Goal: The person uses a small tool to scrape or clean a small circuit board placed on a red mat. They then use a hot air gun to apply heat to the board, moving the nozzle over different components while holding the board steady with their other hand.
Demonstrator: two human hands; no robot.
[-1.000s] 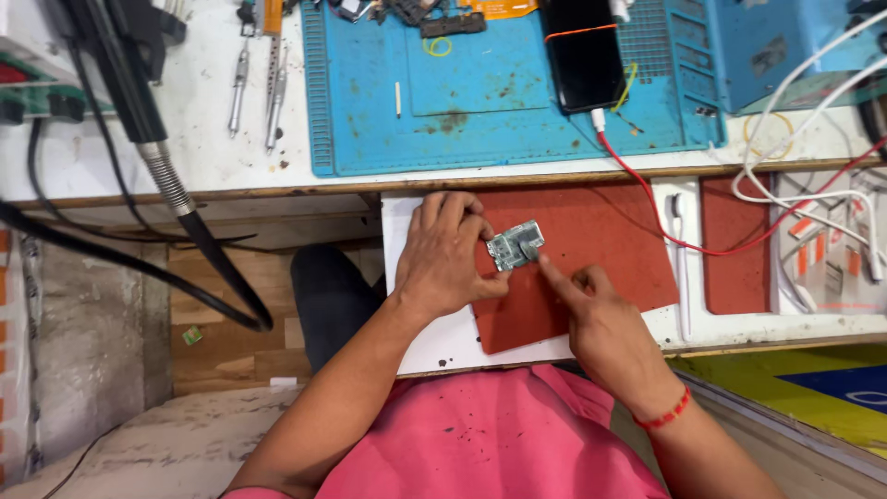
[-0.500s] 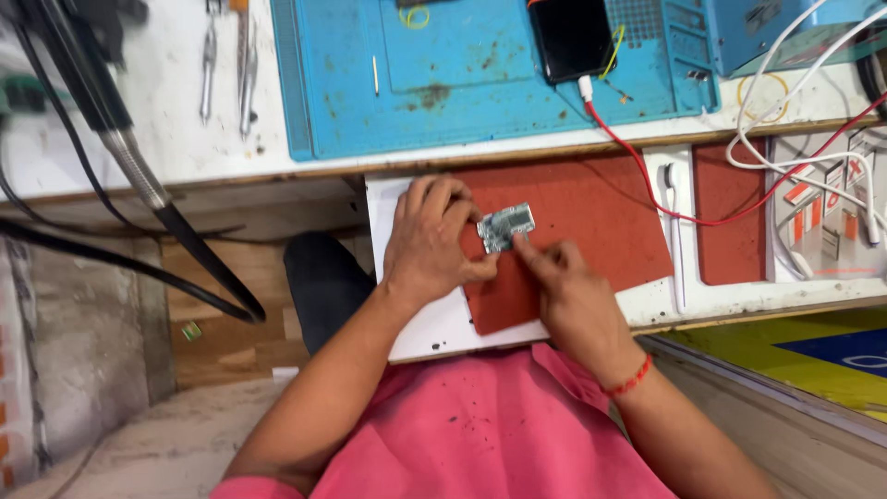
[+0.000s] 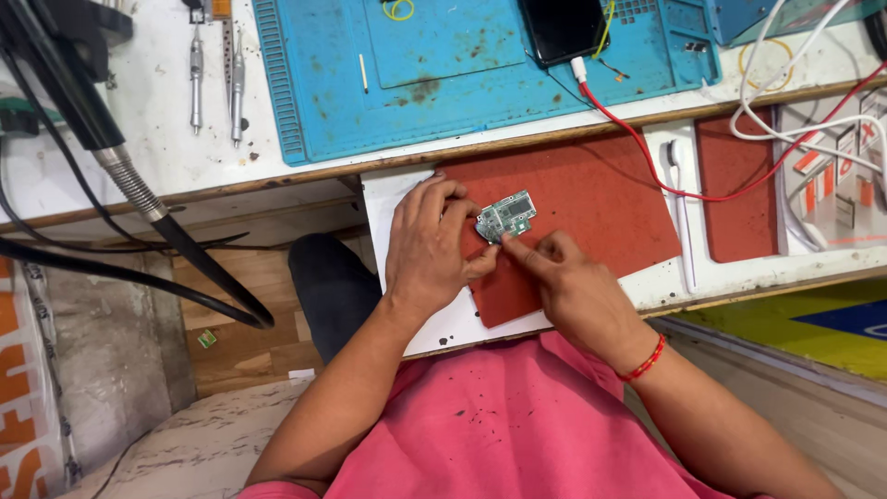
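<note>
A small green circuit board (image 3: 508,214) lies on a red mat (image 3: 601,203) set in a white pull-out tray (image 3: 397,212). My left hand (image 3: 431,248) pinches the board's left edge between its fingertips and thumb. My right hand (image 3: 573,286), with a red thread bracelet on the wrist, presses its index fingertip against the board's lower edge. Whether that hand holds a small tool is too small to tell.
A blue work mat (image 3: 443,65) covers the bench above, with a dark phone (image 3: 564,28) on a red cable (image 3: 647,148). Screwdrivers (image 3: 214,74) lie at the left. A black flexible hose (image 3: 148,203) hangs left. White cables (image 3: 804,102) and a white stylus (image 3: 682,212) lie right.
The view has shifted slightly, so the bench sits higher in the frame. Both hands stay on the circuit board, and my right index finger has moved in closer against its lower edge.
</note>
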